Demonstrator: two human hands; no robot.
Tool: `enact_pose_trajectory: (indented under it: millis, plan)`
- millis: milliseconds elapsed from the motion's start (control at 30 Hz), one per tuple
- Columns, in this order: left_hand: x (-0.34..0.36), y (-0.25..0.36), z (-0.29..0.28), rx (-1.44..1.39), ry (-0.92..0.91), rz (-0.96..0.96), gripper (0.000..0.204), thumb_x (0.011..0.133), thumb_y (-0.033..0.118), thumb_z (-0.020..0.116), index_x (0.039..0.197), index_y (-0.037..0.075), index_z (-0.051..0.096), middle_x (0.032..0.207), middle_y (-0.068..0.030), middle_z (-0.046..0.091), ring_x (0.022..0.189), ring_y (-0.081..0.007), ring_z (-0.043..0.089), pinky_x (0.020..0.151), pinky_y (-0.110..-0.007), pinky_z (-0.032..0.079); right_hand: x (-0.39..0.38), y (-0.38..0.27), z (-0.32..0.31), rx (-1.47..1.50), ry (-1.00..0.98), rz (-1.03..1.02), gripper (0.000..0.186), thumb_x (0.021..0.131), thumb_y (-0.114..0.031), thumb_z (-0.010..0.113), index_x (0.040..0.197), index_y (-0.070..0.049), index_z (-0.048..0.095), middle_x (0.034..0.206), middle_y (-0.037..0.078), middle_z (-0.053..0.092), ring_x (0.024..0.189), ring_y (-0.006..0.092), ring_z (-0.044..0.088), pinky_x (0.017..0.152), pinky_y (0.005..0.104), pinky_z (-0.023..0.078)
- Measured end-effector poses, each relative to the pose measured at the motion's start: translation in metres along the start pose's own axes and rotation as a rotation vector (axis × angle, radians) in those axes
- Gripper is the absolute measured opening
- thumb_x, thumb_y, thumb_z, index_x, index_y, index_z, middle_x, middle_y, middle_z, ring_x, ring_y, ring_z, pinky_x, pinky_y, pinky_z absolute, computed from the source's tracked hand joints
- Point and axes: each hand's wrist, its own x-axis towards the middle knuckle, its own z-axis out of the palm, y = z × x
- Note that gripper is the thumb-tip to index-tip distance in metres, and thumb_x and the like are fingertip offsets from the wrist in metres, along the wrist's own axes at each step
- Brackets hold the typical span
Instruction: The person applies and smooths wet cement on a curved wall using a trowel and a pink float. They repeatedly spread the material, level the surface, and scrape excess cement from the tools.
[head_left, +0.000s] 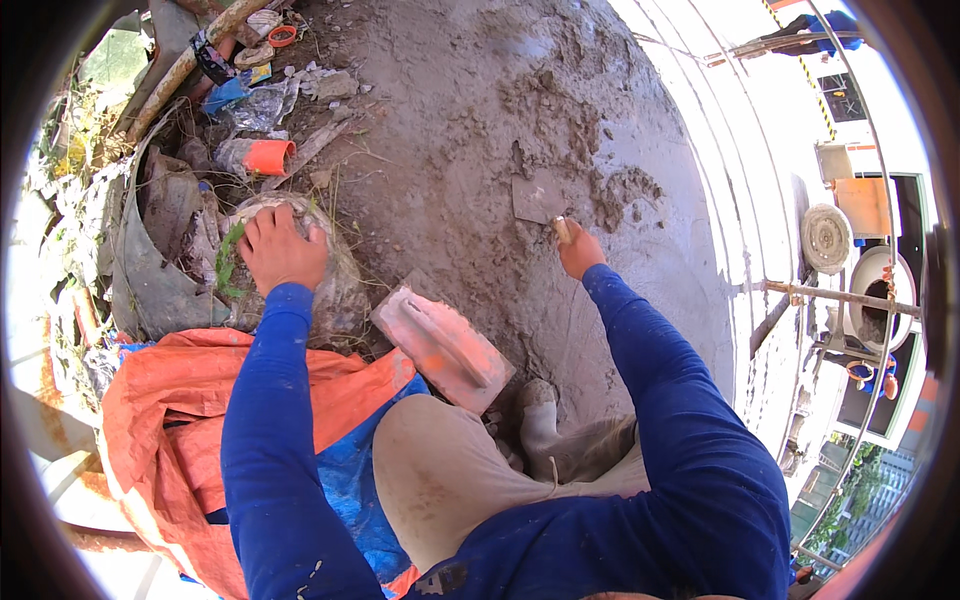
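Observation:
My right hand (580, 250) is closed around the light handle of a trowel (537, 199). The trowel's flat, mud-smeared blade lies against wet grey mortar (440, 150) spread over the ground. On the left, my left hand (283, 250) leans with fingers apart on a rounded, dirt-covered lump (338, 285), whose kind I cannot make out. Green leaves stick out beside those fingers. Between my arms a pinkish plastering float (445, 345), caked with mortar, lies with its handle upward near my knee.
An orange tarp (170, 410) with blue sheeting (350, 500) is bunched at my left. Beyond it sit an orange-rimmed cup (268, 157), plastic scraps and a pole (185, 70). My boot (540, 425) stands at the mortar. Railings (840, 300) and a white wall run along the right.

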Motion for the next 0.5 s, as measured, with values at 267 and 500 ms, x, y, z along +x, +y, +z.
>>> enact_pose_trajectory:
  millis: [267, 500]
  plan:
    - [-0.003, 0.003, 0.002, 0.048, -0.029, 0.010, 0.044, 0.083, 0.036, 0.073, 0.118, 0.011, 0.064, 0.129, -0.0107, 0.060, 0.126, -0.0327, 0.053, 0.112, -0.053, 0.039, 0.017, 0.001, 0.016, 0.127, 0.072, 0.018, 0.052, 0.092, -0.023, 0.070, 0.141, -0.011, 0.061, 0.120, 0.028, 0.073, 0.114, 0.0488, 0.068, 0.098, 0.0546, 0.054]
    - [0.002, 0.006, 0.008, 0.040, -0.005, 0.003, 0.045, 0.083, 0.037, 0.074, 0.118, 0.012, 0.064, 0.129, -0.0106, 0.060, 0.126, -0.0323, 0.054, 0.112, -0.053, 0.039, 0.074, -0.026, -0.006, 0.089, 0.143, 0.073, 0.052, 0.094, -0.025, 0.067, 0.144, -0.012, 0.059, 0.125, 0.027, 0.072, 0.118, 0.0473, 0.068, 0.101, 0.0535, 0.054]
